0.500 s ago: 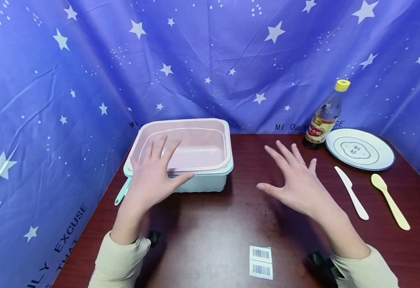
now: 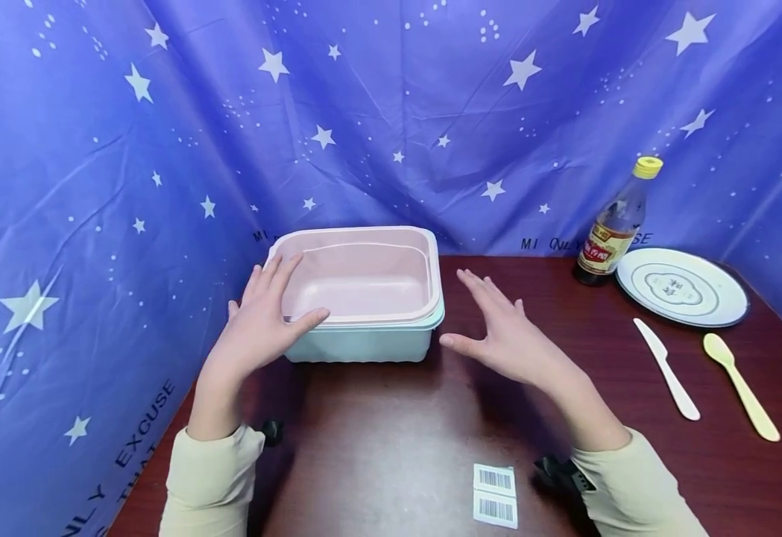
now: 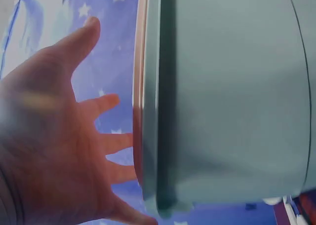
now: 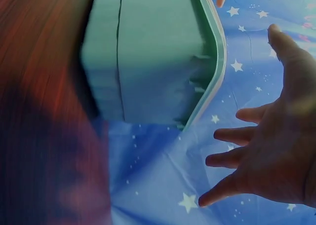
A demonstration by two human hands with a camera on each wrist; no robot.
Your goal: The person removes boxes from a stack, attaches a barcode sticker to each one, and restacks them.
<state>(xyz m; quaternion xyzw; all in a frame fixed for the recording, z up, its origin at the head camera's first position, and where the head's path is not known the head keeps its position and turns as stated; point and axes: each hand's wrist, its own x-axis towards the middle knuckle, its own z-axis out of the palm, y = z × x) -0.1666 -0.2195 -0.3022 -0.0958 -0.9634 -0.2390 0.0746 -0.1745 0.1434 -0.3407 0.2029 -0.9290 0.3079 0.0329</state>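
A pink plastic box (image 2: 370, 287) sits nested in a mint-green basin (image 2: 360, 345) at the back of the table. My left hand (image 2: 256, 330), fingers spread, is at the basin's left front corner and hides part of it. In the left wrist view, that hand's fingertips reach right up to the pink rim (image 3: 139, 82). To the right of the basin my right hand (image 2: 508, 339) hovers with fingers extended, apart from the green side wall (image 4: 158, 62) in the right wrist view. Both hands hold nothing.
On the right stand a sauce bottle (image 2: 608, 231) with a yellow cap and a white patterned plate (image 2: 706, 298). A white knife (image 2: 666, 369) and a pale yellow spoon (image 2: 739, 384) lie before them. A barcode label (image 2: 495, 495) is near the front edge. Blue starry cloth (image 2: 391, 112) surrounds the table.
My left hand has shifted left toward the basin's left side, off its front middle. The right hand has moved left, nearer the basin. The head view has turned slightly; the basin has stayed put.
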